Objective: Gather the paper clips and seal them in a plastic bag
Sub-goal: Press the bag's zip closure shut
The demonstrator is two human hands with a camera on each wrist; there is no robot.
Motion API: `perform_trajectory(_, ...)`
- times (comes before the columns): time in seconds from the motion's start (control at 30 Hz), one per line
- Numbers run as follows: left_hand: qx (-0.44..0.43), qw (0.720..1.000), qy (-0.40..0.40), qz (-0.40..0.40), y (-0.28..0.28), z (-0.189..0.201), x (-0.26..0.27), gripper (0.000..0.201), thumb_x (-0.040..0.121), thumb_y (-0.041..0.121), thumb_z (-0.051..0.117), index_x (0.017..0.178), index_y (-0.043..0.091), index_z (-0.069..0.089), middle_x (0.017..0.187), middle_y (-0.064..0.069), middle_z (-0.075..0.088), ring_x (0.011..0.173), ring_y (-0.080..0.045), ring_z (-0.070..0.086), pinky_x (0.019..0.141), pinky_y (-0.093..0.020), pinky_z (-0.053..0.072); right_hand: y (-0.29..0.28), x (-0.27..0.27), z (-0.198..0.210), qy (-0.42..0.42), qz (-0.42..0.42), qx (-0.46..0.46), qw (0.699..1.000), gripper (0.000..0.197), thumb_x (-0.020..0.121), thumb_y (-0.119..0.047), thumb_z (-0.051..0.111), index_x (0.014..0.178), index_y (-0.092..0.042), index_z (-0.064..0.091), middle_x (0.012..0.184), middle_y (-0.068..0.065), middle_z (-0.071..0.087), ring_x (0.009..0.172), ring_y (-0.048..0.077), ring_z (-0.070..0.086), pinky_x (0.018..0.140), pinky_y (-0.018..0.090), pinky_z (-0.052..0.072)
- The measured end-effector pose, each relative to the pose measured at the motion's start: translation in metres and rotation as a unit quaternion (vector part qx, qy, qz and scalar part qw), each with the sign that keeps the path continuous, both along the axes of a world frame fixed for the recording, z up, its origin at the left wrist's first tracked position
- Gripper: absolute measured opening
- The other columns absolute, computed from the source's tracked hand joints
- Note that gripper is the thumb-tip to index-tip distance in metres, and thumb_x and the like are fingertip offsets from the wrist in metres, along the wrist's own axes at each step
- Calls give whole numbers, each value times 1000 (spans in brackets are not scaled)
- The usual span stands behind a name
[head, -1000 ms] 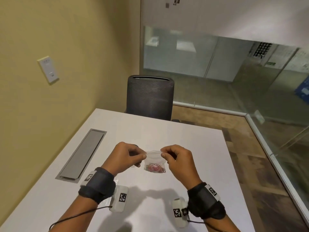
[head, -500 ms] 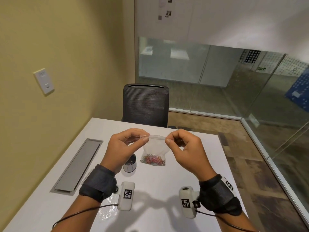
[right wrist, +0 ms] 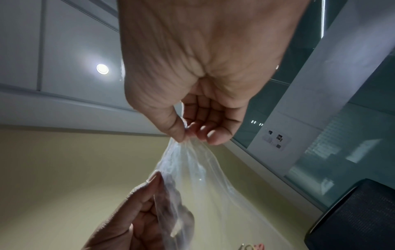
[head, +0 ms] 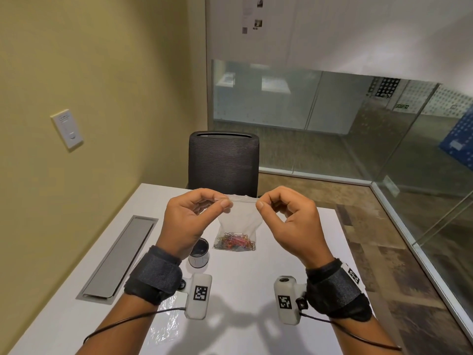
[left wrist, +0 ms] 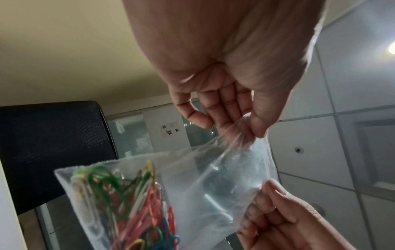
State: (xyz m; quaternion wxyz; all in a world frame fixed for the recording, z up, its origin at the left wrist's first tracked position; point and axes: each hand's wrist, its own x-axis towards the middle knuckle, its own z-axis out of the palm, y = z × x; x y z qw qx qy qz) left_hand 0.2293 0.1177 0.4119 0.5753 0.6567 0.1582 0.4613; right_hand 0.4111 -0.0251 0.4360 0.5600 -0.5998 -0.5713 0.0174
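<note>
Left hand (head: 190, 221) pinching top left corner of clear plastic bag (head: 242, 221) between thumb and forefinger. Right hand (head: 289, 221) pinching top right corner likewise. Bag hanging above white table (head: 243, 336), colored paper clips (head: 235, 243) heaped at bottom. Small black-lidded container (head: 199, 253) standing on table under left wrist.

The plastic bag (head: 242, 221) is clear. Its paper clips (head: 235, 242) are red, green, yellow and blue. The tabletop (head: 245, 283) is white.

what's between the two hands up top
In the head view, only the top edge of the plastic bag spans from left hand to right hand, each pinching one end; paper clips hang below.
</note>
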Motion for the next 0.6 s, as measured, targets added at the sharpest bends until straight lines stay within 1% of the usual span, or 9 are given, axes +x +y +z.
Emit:
perform_trajectory(0.07,4,1000,-4,-1,0,2,2,9,88,15,82,90,24,84,91,-10,84,85,-29,79,90,-40,63,1,1,2,5,6,6,1000,12,94,4,73,86,-4,72,83,4,70,78,19,65,69,34,58)
perform_trajectory(0.17,3,1000,-10,-4,-1,5,4,6,88,15,82,91,19,83,90,-11,83,84,-27,79,88,-36,63,2,4,3,15,21,7,1000,12,94,6,72,86,-3,71,83,5,69,78,20,64,70,39,58)
perform_trajectory(0.23,5,1000,-11,-5,-1,7,5,5,88,14,81,93,15,81,90,-9,83,84,-25,79,87,-32,63,3,5,5,31,42,1,999,9,96,4,72,90,-3,70,86,6,69,81,22,64,73,41,58)
perform_trajectory(0.3,8,1000,-11,-8,-1,9,7,6,89,13,80,95,13,80,90,-8,83,85,-24,79,87,-31,63,4,5,7,44,71,-8,997,6,96,-2,75,96,-4,69,91,6,68,85,24,65,75,41,58)
perform_trajectory(0.4,17,1000,-5,-17,-3,11,11,6,90,15,80,96,15,80,91,-9,83,85,-25,79,87,-31,62,11,3,6,20,79,-19,996,11,95,-9,80,100,-7,71,94,3,69,89,24,66,77,41,58)
perform_trajectory(0.5,26,999,5,-24,-4,12,12,8,90,15,80,98,13,80,93,-10,83,88,-27,79,88,-33,63,15,1,4,16,76,-9,997,7,96,-7,79,97,-6,72,92,3,69,90,24,66,79,45,58)
perform_trajectory(0.6,28,999,9,-22,-3,13,11,7,91,14,81,97,16,80,95,-9,83,90,-27,80,90,-34,62,16,1,5,31,74,8,997,5,95,-4,79,94,-4,73,91,5,70,89,27,67,78,48,57)
